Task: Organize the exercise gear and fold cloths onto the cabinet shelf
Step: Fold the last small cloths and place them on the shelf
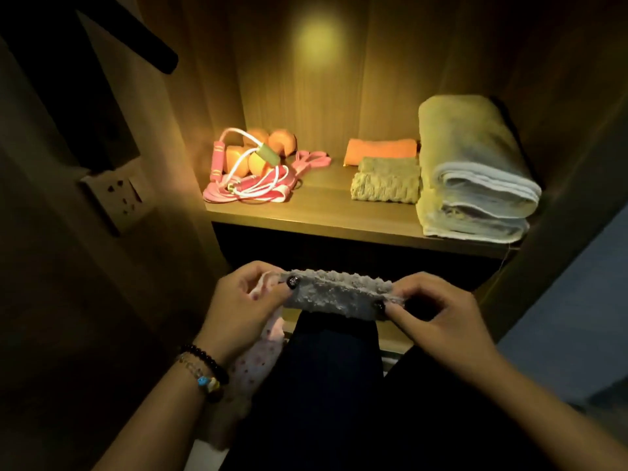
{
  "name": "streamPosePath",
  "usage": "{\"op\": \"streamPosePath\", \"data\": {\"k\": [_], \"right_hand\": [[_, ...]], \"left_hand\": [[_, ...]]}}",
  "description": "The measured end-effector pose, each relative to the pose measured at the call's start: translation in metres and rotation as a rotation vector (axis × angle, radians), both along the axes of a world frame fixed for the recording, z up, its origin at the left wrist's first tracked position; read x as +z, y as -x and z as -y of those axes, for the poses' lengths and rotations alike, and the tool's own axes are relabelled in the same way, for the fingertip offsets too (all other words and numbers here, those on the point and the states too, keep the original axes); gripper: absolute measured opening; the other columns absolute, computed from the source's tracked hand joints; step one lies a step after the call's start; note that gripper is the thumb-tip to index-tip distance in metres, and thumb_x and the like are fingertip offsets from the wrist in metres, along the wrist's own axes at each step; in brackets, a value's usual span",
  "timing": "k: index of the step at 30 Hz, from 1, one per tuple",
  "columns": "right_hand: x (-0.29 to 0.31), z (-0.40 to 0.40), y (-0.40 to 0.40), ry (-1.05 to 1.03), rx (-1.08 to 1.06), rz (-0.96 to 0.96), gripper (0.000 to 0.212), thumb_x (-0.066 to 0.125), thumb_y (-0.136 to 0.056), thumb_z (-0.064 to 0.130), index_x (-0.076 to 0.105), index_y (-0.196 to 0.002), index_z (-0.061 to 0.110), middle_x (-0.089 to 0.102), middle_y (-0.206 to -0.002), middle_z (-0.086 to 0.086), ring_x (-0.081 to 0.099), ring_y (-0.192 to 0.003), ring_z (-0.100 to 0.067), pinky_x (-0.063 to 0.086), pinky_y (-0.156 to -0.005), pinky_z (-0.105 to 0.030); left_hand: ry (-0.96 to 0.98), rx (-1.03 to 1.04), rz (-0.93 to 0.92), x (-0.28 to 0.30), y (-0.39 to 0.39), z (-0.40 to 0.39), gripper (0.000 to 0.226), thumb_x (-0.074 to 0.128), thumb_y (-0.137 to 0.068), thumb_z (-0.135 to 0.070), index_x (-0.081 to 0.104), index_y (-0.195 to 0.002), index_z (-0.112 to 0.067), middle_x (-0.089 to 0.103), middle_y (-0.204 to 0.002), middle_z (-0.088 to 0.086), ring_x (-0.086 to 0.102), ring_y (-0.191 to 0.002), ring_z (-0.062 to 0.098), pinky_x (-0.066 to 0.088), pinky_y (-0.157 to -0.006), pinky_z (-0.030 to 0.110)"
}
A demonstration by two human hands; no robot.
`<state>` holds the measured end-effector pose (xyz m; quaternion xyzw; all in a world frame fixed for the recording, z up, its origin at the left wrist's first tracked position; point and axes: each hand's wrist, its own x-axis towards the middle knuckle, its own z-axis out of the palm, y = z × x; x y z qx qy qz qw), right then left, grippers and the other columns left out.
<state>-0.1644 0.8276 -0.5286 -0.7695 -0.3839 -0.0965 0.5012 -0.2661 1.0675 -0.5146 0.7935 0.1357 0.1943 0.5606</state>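
Observation:
A small fluffy grey cloth point(334, 292) is stretched between my hands below the shelf, over my lap. My left hand point(243, 307) pinches its left end, and a pink dotted cloth point(253, 360) hangs down under that hand. My right hand point(438, 316) pinches the grey cloth's right end. On the wooden cabinet shelf point(319, 209) lie orange dumbbells point(268, 149), a pink and white jump rope point(244, 180) and a pink band point(311, 161) at the left. A folded orange cloth point(380, 149), a folded olive cloth point(385, 180) and a large folded towel point(472, 171) sit at the right.
A wall socket point(117, 195) is fixed to the cabinet's left side panel. A dark bar point(136, 39) juts out at the upper left. My dark-trousered knee point(333, 368) is below the cloth. Bare shelf shows between the rope and the folded cloths.

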Motion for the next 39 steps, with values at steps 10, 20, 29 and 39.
{"op": "streamPosePath", "data": {"k": [10, 20, 29, 39], "right_hand": [[-0.036, -0.004, 0.042, -0.105, 0.000, -0.149, 0.010, 0.070, -0.078, 0.012, 0.066, -0.073, 0.020, 0.066, -0.080, 0.012, 0.064, -0.079, -0.004, 0.050, -0.071, -0.019], [-0.039, -0.030, 0.053, -0.047, -0.019, -0.113, 0.022, 0.062, -0.074, -0.007, 0.060, -0.074, 0.015, 0.051, -0.079, 0.003, 0.052, -0.075, -0.009, 0.039, -0.066, -0.013], [-0.045, -0.030, 0.052, 0.270, 0.144, 0.112, 0.021, 0.060, -0.083, 0.004, 0.066, -0.101, 0.012, 0.057, -0.109, 0.004, 0.058, -0.096, -0.009, 0.050, -0.077, -0.028], [-0.044, -0.034, 0.053, 0.413, 0.007, 0.324, 0.027, 0.068, -0.081, 0.016, 0.068, -0.106, 0.010, 0.065, -0.105, 0.000, 0.061, -0.094, -0.022, 0.051, -0.074, -0.035]], "left_hand": [[0.505, 0.153, -0.001, -0.035, 0.034, 0.024, 0.019, 0.068, -0.078, 0.003, 0.054, -0.068, -0.006, 0.042, -0.057, 0.008, 0.038, -0.041, 0.014, 0.033, -0.039, 0.021], [0.333, 0.477, -0.114, -0.046, 0.046, 0.024, 0.031, 0.076, -0.060, -0.006, 0.065, -0.082, -0.024, 0.066, -0.067, 0.001, 0.060, -0.053, 0.012, 0.054, -0.052, 0.031], [0.092, 0.415, -0.101, -0.048, 0.049, 0.021, 0.025, 0.079, -0.072, -0.012, 0.064, -0.078, -0.031, 0.068, -0.072, -0.014, 0.062, -0.052, 0.001, 0.048, -0.043, 0.016], [-0.253, 0.117, -0.007, -0.044, 0.052, 0.017, 0.039, 0.064, -0.074, 0.013, 0.077, -0.079, -0.024, 0.072, -0.091, -0.018, 0.066, -0.092, -0.001, 0.054, -0.081, 0.019]]}}
